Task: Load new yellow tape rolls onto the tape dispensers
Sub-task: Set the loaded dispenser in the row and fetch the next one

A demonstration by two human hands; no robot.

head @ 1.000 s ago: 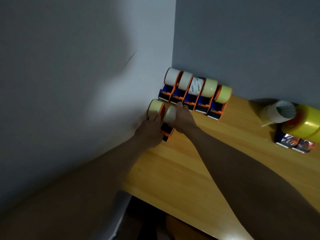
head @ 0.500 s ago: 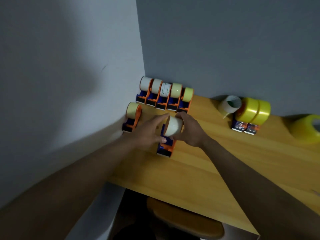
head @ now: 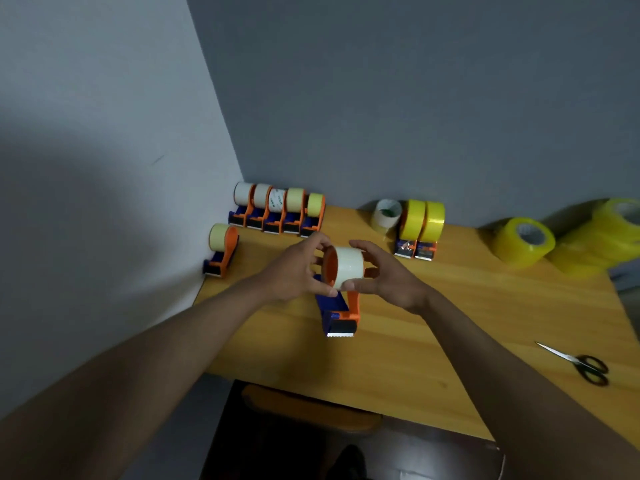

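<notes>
Where the wooden table (head: 450, 317) meets the two walls, the items stand as follows, left to right.

Single dispenser (head: 223, 249): orange and blue, pale yellow roll mounted, against the left wall.
Row of five dispensers (head: 277, 211): same make, side by side in the corner, carrying white and pale yellow rolls.
Left hand (head: 294, 271): fingers and thumb curled round the orange-hub side of the held dispenser's roll, gripping it.
Held dispenser (head: 341, 308): orange frame, blue base, serrated blade toward the viewer; centre of the table, base on or just above the surface, cannot tell which.
White roll (head: 346, 266): pale, near-white tape on an orange hub, on the held dispenser, between both hands.
Right hand (head: 388, 275): thumb beneath, fingers arched over the roll's right side, pinching it.
Loose pale roll (head: 386, 214): by the back wall.
Two yellow-roll dispensers (head: 420, 226): bright yellow, touching each other.
Yellow tape rolls (head: 523, 242): loose, far right, more stacked beyond.
Scissors (head: 581, 363): black handles, near the right edge.
</notes>
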